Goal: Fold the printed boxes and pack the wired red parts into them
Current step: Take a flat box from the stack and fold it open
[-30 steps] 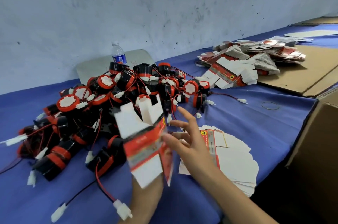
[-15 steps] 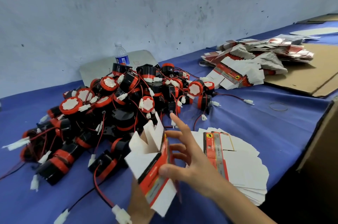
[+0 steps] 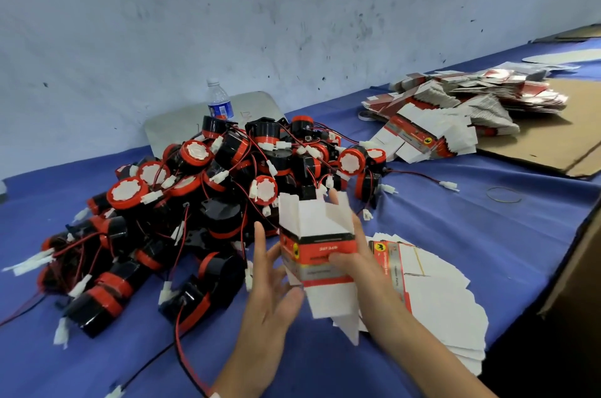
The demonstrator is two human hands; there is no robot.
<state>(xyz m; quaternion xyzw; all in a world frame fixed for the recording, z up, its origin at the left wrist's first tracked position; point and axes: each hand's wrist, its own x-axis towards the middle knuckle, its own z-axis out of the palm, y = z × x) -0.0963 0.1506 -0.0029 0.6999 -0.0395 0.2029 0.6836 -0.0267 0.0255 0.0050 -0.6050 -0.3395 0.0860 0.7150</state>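
printed box point(image 3: 317, 251): opened into a tube between my palms, flaps loose | right hand point(image 3: 361, 267): clamped on it, thumb in front, fingers behind | left hand point(image 3: 270, 287): fingers straight, apart, along its left wall | red parts point(image 3: 227, 186): heaped just beyond my fingertips | risk: over-squeezing could flatten it; an unfolded bottom would drop a part

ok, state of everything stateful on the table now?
Red-and-white printed cardboard box: opened up, flaps unfolded at both ends.
Left hand: fingers straight, against the box's side.
Right hand: grips the box, thumb in front.
Red-and-black wired parts: loose heap, unpacked.
Fanned white box blanks: flat, unfolded.
Clear plastic water bottle: upright, capped.
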